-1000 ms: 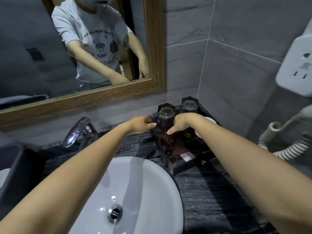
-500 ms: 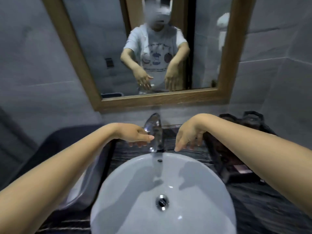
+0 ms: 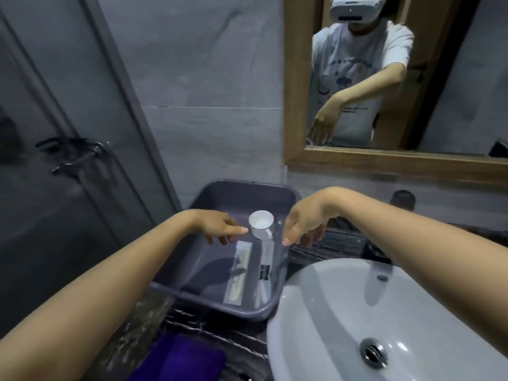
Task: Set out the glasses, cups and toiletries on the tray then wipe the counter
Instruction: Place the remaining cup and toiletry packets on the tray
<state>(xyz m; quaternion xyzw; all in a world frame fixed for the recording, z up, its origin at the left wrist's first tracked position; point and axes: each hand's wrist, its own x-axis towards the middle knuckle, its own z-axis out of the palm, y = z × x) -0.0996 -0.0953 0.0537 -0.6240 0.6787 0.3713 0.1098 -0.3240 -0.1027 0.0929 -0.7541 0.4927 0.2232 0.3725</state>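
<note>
A dark grey plastic tub (image 3: 275,305) sits on the counter left of the basin. Inside it stands a small white cup (image 3: 261,224) at the far end, with two flat wrapped toiletry packets lying lengthwise: one (image 3: 239,272) in the middle and one (image 3: 266,266) along the right wall. My left hand (image 3: 222,228) hovers over the tub just left of the cup, fingers apart, holding nothing. My right hand (image 3: 303,224) hangs over the tub's right rim, fingers loosely spread and empty. The black tray with glasses is out of view.
A white round basin (image 3: 357,312) with a metal drain (image 3: 373,353) fills the lower right. A folded purple cloth (image 3: 178,358) lies on the dark marble counter (image 3: 338,242) at the front. A wood-framed mirror (image 3: 384,160) hangs behind; a glass shower door (image 3: 55,160) stands left.
My view has swung left from the tray, past the faucet, to the grey tub. Both hands moved left with it and now hover over the tub beside the cup.
</note>
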